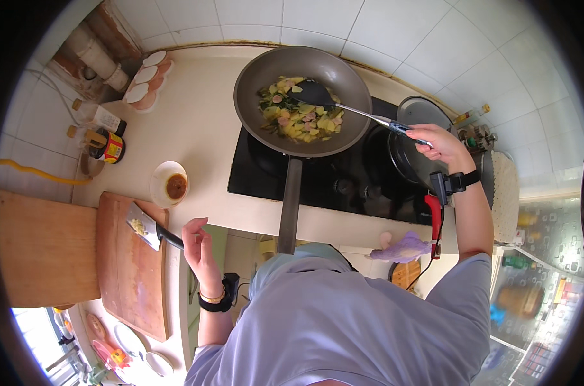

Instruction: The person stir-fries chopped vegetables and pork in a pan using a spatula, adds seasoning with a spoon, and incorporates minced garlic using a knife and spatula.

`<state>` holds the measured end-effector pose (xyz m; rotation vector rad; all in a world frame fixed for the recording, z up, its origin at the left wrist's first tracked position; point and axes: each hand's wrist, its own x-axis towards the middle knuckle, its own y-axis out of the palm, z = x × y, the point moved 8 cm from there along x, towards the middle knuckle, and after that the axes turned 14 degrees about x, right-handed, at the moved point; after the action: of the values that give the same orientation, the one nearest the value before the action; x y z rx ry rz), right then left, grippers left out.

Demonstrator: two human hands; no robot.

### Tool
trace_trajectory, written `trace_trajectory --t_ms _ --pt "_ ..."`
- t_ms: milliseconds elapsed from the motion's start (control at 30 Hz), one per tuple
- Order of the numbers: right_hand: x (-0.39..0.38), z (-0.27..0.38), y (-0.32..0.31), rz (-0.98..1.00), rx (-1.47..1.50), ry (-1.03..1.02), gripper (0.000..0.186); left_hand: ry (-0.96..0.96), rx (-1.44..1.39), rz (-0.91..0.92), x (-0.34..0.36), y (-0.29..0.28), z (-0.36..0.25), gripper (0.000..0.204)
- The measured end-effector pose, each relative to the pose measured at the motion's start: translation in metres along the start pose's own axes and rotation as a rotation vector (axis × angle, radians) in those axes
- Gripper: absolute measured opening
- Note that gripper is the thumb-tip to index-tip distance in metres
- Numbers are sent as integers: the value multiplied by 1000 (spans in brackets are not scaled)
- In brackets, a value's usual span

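Observation:
My right hand (433, 143) is closed around the handle of a spatula (363, 113) with a black head and a metal shaft. The spatula's head rests among sliced yellowish vegetables, pinkish meat pieces and dark green bits (301, 122) in a grey frying pan (350, 138). The pan sits at the back left of a black cooktop (330, 186), its long handle pointing toward me. My left hand (200, 252) is held loosely bent, fingers partly apart, by the black handle end of a cleaver (144, 226). Chopped pale bits lie on the cleaver's blade, over a wooden cutting board (128, 283).
A white bowl (170, 184) with brown sauce stands left of the cooktop. Sauce bottles (105, 138) line the left wall. A second dark pan (411, 154) sits on the right side of the cooktop. A purple cloth (404, 248) hangs at the counter's front beside a red handle (435, 225).

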<state>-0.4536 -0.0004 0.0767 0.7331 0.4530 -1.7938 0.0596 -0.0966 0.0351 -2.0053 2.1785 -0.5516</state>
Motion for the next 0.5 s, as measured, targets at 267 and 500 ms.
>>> trace_trajectory --t_ms 267,500 --pt "-42 -16 3 -83 -51 21 18 -29 -17 24 -4 -6 3 22" --pt "-114 -25 26 -176 59 -162 29 43 -106 132 0 9 -17 27"
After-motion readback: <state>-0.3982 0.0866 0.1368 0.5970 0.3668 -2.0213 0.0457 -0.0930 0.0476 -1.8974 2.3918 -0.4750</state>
